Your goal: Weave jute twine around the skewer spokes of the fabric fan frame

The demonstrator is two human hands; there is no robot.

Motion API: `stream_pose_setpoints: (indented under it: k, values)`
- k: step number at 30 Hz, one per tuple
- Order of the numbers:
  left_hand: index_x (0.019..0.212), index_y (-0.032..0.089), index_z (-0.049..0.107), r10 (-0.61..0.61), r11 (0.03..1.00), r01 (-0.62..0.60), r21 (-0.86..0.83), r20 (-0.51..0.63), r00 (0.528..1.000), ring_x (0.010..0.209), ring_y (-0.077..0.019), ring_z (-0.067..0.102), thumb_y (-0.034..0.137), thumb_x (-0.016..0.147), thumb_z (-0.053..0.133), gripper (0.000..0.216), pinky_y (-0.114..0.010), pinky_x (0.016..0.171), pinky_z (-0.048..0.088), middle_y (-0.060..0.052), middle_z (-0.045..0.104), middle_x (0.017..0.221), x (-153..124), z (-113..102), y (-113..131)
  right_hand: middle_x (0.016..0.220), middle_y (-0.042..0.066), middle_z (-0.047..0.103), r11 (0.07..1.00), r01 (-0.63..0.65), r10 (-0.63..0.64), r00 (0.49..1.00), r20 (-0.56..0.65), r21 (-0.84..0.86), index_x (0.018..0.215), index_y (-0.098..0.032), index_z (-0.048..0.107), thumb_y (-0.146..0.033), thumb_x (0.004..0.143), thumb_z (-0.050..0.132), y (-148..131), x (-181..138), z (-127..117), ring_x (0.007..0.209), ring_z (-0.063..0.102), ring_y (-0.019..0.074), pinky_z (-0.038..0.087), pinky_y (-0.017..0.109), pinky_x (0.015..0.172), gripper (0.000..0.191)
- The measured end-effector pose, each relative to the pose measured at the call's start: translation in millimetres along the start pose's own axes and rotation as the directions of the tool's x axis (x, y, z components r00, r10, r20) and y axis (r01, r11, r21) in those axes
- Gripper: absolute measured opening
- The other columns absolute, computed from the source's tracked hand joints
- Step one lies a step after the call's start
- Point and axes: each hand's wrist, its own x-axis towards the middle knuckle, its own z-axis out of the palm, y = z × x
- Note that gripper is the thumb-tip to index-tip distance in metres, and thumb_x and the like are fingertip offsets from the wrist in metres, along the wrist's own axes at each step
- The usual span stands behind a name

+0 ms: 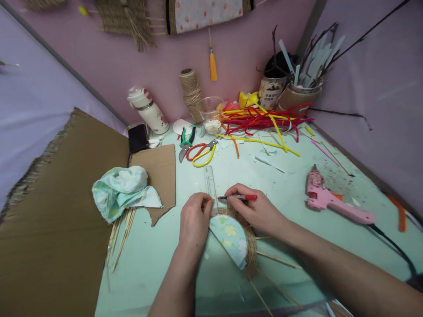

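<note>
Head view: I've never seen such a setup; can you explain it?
No machine: these are a person's bare left hand and right hand. The single picture comes from a camera worn on the person's head, looking forward and down. The right hand holds a red pen; the left hand is at a ruler beside a half-round fabric piece edged with twine. On the green table, a pink glue gun lies to the right, scissors and pruning shears beyond the hands, and crumpled fabric rests on cardboard to the left.
</note>
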Motion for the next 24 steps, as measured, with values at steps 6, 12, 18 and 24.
stream_pose_setpoints:
  k: [6,12,18,24]
  values:
    - [0.080,0.018,0.063,0.012,1.000,-0.012,0.012,-0.006,1.000,0.070,-0.0143,0.057,0.019,0.082,0.057,0.006,-0.027,0.069,0.043,-0.001,0.065,0.080,0.3,-0.3,0.6,0.071,-0.002,0.063,1.000,0.011,-0.011,1.000,-0.003,0.003,0.088,-0.021,0.060,-0.028,0.087,0.047,0.0,0.4,0.4,0.063,0.052,0.0123,0.039,0.024,0.058,0.015]
    - [0.080,0.018,0.063,0.007,1.000,-0.007,0.014,-0.007,1.000,0.071,-0.0142,0.057,0.020,0.082,0.057,0.006,-0.027,0.070,0.043,-0.001,0.065,0.081,0.5,-0.5,0.7,0.072,-0.003,0.064,1.000,0.009,-0.009,1.000,-0.002,0.002,0.089,-0.021,0.061,-0.027,0.087,0.047,-0.1,0.2,0.3,0.061,0.051,0.0117,0.038,0.023,0.057,0.015]
    - [0.080,0.019,0.064,0.000,1.000,0.000,0.008,-0.004,1.000,0.072,-0.0144,0.058,0.019,0.081,0.057,0.007,-0.027,0.070,0.044,-0.001,0.066,0.081,0.8,-0.2,0.4,0.074,-0.002,0.065,1.000,0.017,-0.017,1.000,-0.008,-0.021,0.090,-0.021,0.062,-0.026,0.087,0.048,0.9,0.6,0.6,0.064,0.053,0.0121,0.039,0.024,0.060,0.015]
    - [0.079,0.019,0.064,0.003,1.000,-0.003,-0.001,-0.006,1.000,0.072,-0.0150,0.059,0.019,0.081,0.057,0.006,-0.028,0.070,0.044,-0.002,0.066,0.081,0.8,0.0,0.3,0.077,-0.003,0.066,1.000,0.026,-0.026,1.000,-0.008,-0.011,0.089,-0.022,0.061,-0.026,0.088,0.048,1.6,0.5,0.9,0.068,0.055,0.0123,0.040,0.024,0.061,0.014]
